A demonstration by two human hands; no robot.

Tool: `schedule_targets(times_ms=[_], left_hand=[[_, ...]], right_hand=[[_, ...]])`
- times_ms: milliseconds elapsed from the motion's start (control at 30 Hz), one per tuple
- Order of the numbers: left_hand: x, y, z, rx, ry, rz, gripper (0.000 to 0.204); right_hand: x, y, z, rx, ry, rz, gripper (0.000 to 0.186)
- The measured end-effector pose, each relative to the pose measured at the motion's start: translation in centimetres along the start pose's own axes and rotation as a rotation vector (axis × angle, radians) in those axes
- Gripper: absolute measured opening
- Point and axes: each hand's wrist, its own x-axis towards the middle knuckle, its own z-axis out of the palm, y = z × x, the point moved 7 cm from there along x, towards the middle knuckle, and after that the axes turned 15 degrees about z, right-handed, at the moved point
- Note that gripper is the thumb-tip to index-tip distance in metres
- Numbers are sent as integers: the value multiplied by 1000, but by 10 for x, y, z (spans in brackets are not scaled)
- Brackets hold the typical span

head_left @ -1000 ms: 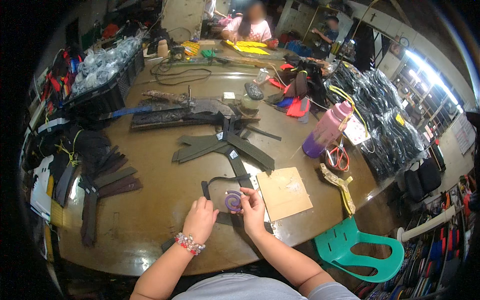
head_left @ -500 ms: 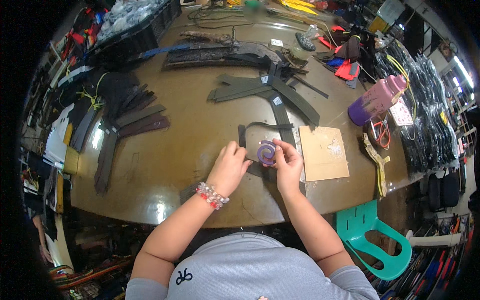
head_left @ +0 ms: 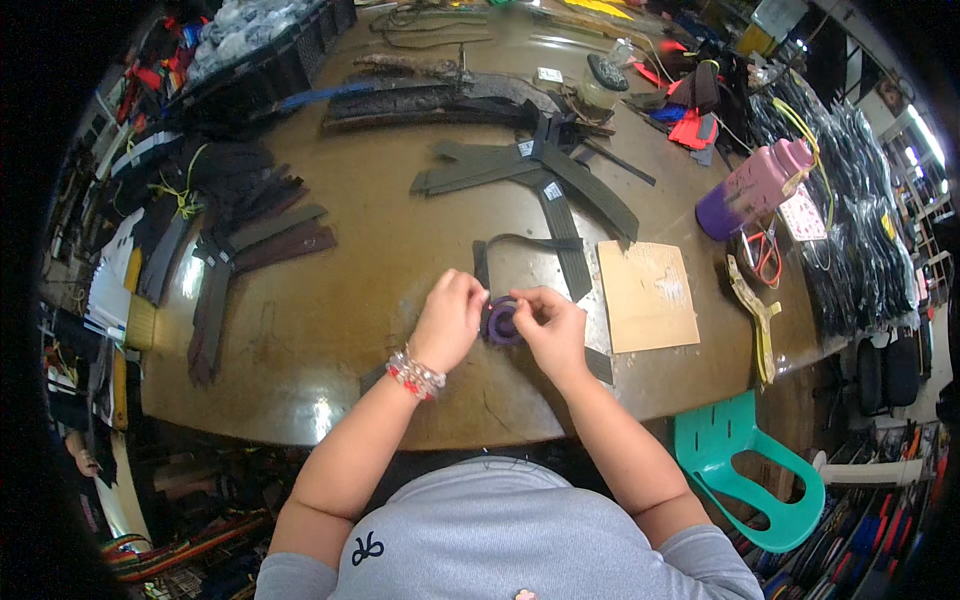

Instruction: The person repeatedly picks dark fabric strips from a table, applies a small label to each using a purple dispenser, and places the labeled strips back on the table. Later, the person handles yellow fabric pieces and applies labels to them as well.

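Closest to me, clear and red beads (head_left: 415, 376) circle the worker's left wrist. The left hand (head_left: 450, 312) has its fingertips bunched together just beside a purple spiral (head_left: 499, 328); I can't tell if they pinch anything. The right hand (head_left: 553, 328) pinches the spiral between thumb and fingers, so it sits between the two hands, over the near part of the table (head_left: 350, 260).

Half a second ago there was a little gap, and the spiral's curl showed big and plain. Now the hands are closer, and the right fingers cover some of it (it looks like a curled-up snail). I think that means both hands are busy around that one small thing, not just the right.

A bit past the hands, a thin dark strap (head_left: 481, 264) bends on the table. To the right lies a flat tan board (head_left: 648, 298). Farther off are red-handled scissors (head_left: 767, 262), a pink and purple bottle (head_left: 752, 192) and a pile of dark straps (head_left: 592, 190). Way back, a black crate (head_left: 305, 62) holds clear plastic bags.
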Motion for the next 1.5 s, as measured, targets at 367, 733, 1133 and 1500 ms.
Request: schedule_targets(times_ms=[367, 733, 1133, 1500], left_hand=[[-69, 86, 14, -450, -1233, 303, 15], [-17, 41, -3, 212, -222, 432, 9], [-16, 33, -23, 394, -74, 249, 29], [-6, 4, -125, 241, 396, 179, 19]], right_hand=[[21, 16, -20, 570, -54, 187, 22], [-20, 6, -9, 6, -48, 122, 14], [-12, 1, -22, 312, -34, 117, 24], [30, -107, 7, -613, -213, -334, 13]])
